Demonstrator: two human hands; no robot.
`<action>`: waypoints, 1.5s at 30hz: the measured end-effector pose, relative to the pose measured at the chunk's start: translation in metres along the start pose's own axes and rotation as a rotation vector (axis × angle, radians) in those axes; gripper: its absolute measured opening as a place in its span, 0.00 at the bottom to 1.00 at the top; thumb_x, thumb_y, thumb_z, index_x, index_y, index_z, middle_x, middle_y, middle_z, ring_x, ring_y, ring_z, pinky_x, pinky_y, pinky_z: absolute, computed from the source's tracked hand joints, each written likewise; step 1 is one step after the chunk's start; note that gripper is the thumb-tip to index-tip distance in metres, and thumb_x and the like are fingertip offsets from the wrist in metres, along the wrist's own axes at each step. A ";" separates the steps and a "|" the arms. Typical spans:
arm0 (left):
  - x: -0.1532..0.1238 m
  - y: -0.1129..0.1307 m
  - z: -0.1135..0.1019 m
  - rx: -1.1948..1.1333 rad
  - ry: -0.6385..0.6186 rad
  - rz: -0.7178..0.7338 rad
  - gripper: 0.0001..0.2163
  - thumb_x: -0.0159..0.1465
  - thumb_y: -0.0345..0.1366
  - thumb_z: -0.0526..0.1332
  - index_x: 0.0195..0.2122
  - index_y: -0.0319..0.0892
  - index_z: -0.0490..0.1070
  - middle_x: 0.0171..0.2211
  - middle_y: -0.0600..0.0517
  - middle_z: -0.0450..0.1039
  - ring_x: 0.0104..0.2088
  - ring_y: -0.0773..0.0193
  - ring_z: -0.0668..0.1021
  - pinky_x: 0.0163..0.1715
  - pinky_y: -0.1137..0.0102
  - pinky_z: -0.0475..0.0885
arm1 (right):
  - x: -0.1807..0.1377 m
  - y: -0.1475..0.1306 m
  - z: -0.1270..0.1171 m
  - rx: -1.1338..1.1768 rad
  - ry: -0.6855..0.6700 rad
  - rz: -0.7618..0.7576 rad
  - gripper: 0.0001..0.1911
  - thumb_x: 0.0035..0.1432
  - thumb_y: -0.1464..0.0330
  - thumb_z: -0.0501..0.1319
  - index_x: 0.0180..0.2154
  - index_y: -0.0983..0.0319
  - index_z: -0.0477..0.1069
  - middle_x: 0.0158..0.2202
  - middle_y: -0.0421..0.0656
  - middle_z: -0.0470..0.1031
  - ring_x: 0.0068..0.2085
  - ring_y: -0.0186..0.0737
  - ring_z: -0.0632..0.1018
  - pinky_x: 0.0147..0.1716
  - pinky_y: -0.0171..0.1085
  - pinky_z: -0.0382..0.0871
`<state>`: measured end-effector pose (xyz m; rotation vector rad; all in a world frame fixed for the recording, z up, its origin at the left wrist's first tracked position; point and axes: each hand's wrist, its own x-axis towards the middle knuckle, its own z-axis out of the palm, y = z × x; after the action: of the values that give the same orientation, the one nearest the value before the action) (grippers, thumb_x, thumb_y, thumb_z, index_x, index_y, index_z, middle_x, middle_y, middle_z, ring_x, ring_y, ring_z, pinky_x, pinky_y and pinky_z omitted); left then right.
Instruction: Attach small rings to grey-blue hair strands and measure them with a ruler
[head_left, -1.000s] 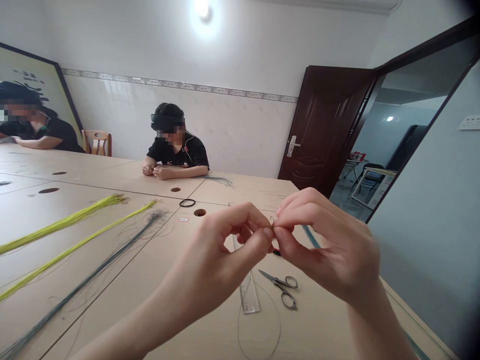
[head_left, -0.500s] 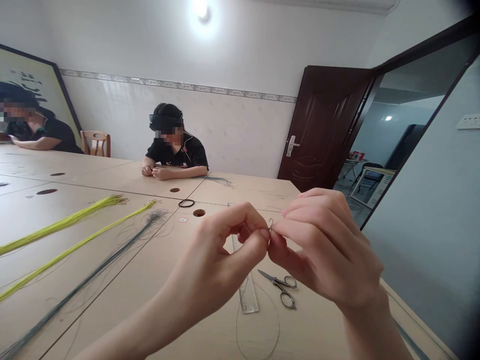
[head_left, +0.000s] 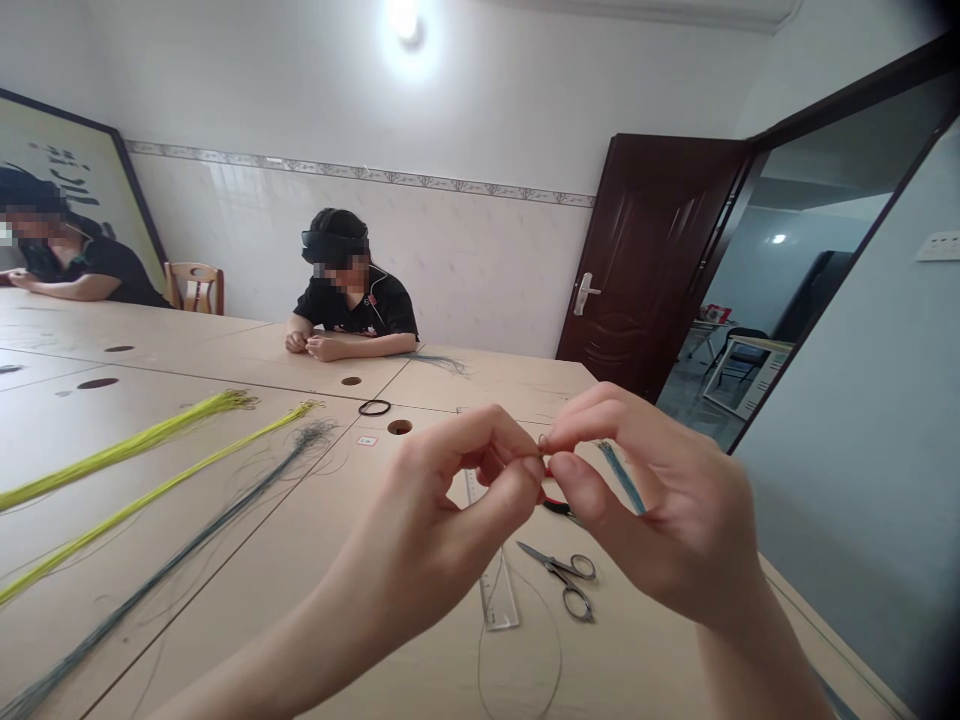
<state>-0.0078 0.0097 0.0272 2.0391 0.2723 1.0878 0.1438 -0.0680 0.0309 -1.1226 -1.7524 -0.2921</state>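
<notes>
A small fishing hook point(head_left: 541, 441) shows between the fingertips of both hands. My left hand point(head_left: 457, 500) pinches its lower part between thumb and forefinger. From the right, my right hand point(head_left: 660, 500) meets it in a loose pinch, forefinger at the hook and thumb close below. Thin fishing line point(head_left: 559, 660) hangs under the hands in a large loop; where it joins the hook is hidden by fingers. Below lie scissors point(head_left: 559, 575) and a clear ruler point(head_left: 501, 600). Red-and-black handles point(head_left: 556, 506), seemingly of pliers, show partly behind my right hand.
Yellow bundles of line point(head_left: 150, 448) and a grey-green bundle point(head_left: 217, 525) stretch across the left. A teal bundle point(head_left: 621, 475) shows behind my right hand. A black ring point(head_left: 374, 408) lies near a table hole point(head_left: 400, 427). Two people sit across the table.
My right hand has turned and shifted slightly right, its thumb and fingers loosening around the hook. This uncovers the red-and-black handles and teal bundle. My left hand keeps its pinch.
</notes>
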 end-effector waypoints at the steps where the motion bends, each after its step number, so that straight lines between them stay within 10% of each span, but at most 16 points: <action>1: 0.000 0.000 0.000 0.007 0.001 0.004 0.08 0.61 0.27 0.55 0.26 0.43 0.67 0.22 0.61 0.66 0.23 0.76 0.66 0.22 0.80 0.62 | 0.000 0.000 0.000 0.002 -0.001 -0.003 0.05 0.57 0.75 0.59 0.34 0.60 0.69 0.31 0.36 0.71 0.31 0.30 0.72 0.28 0.32 0.66; 12: 0.000 -0.001 0.004 0.059 0.026 0.022 0.08 0.60 0.26 0.55 0.27 0.43 0.68 0.24 0.61 0.69 0.27 0.74 0.70 0.26 0.80 0.66 | 0.003 -0.002 0.000 -0.269 0.047 -0.254 0.05 0.54 0.80 0.59 0.29 0.66 0.66 0.28 0.42 0.71 0.31 0.34 0.71 0.29 0.39 0.64; 45: 0.001 0.001 0.002 0.065 0.056 0.041 0.08 0.60 0.26 0.56 0.26 0.43 0.67 0.22 0.61 0.67 0.22 0.76 0.66 0.19 0.83 0.61 | 0.002 -0.004 -0.001 -0.255 0.117 -0.181 0.05 0.54 0.78 0.60 0.29 0.64 0.68 0.29 0.40 0.71 0.31 0.32 0.71 0.30 0.36 0.65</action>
<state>-0.0058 0.0087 0.0278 2.0818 0.2987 1.1769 0.1407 -0.0693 0.0344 -1.1016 -1.7489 -0.6948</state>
